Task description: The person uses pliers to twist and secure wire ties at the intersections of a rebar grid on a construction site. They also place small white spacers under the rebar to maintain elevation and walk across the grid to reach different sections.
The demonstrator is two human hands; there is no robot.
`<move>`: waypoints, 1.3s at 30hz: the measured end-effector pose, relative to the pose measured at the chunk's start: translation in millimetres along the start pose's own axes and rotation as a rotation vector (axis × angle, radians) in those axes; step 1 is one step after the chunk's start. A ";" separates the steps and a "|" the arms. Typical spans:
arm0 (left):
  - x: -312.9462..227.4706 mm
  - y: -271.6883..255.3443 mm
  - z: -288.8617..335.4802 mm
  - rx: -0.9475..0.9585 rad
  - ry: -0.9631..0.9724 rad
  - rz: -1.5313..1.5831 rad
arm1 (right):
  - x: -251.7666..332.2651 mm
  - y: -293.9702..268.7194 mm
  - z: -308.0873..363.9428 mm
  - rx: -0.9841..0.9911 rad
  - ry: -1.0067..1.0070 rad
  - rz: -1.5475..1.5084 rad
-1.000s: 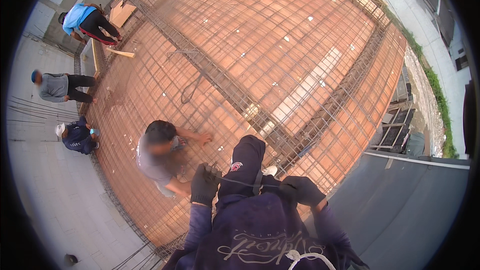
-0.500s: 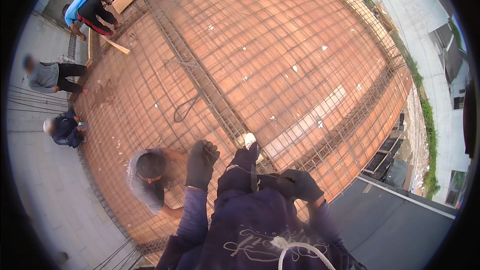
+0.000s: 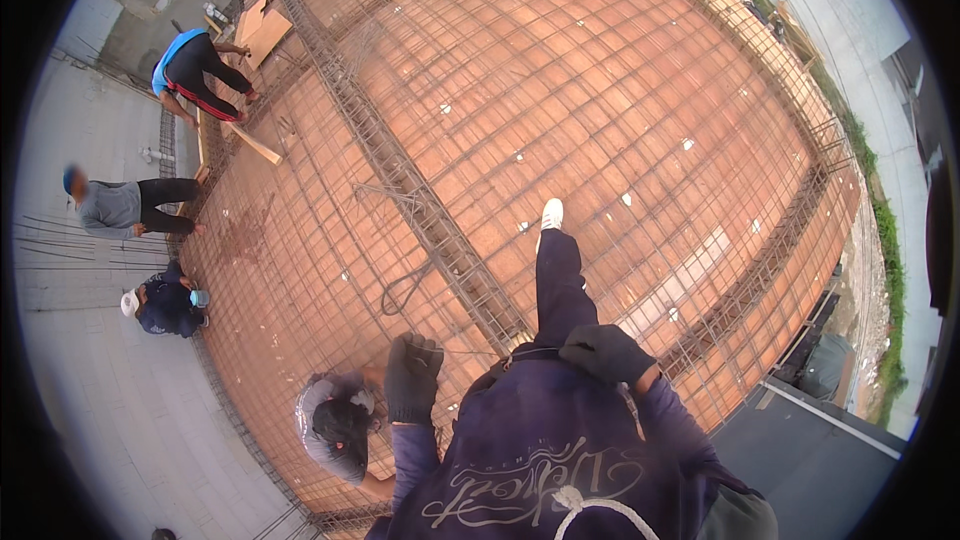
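My left hand (image 3: 413, 378), in a dark glove, is closed in front of my body above the steel mesh. To its right, my gloved right hand (image 3: 606, 353) is curled shut near my waist. A thin wire (image 3: 480, 351) seems to stretch between the two hands; its ends are hidden in the fingers. Below lies a grid of reinforcing bars (image 3: 600, 140) over reddish-brown boards. My leg reaches forward, and its white shoe (image 3: 552, 213) is set on the grid.
A long rebar beam cage (image 3: 440, 230) runs diagonally ahead, with a loop of dark cable or bar (image 3: 406, 287) beside it. One person (image 3: 335, 430) crouches at near left; several others work along the grey block wall (image 3: 90, 380). At right is the deck edge and a dark roof (image 3: 830, 460).
My foot has stepped forward and right, past the beam cage onto the mesh. The view has shifted with my body. My left hand has lowered slightly; the crouching person has bent lower.
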State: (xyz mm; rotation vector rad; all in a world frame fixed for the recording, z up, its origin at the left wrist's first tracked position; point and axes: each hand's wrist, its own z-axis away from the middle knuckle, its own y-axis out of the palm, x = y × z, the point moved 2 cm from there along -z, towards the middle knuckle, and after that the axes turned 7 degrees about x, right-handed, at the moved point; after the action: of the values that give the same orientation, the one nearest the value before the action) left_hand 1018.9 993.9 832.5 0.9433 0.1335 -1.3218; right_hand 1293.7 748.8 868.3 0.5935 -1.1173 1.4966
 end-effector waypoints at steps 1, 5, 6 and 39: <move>-2.2 17.3 -27.1 0.048 -0.013 0.035 | -4.4 -23.5 -27.0 -0.002 0.003 0.003; -24.3 120.4 -143.1 0.214 0.031 0.108 | -8.3 -133.2 -141.6 0.005 -0.004 0.023; -31.8 149.8 -168.3 0.168 0.046 0.091 | -5.4 -165.5 -169.7 -0.030 -0.095 0.048; -338.6 663.9 -821.1 0.214 -0.018 -0.052 | 167.9 -664.9 -786.0 -0.110 0.065 0.048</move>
State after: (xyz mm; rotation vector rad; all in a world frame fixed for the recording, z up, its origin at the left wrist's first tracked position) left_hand 1830.7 1749.3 841.5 1.1147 0.0026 -1.4118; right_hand 2043.4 1473.8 889.2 0.4420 -1.1624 1.4746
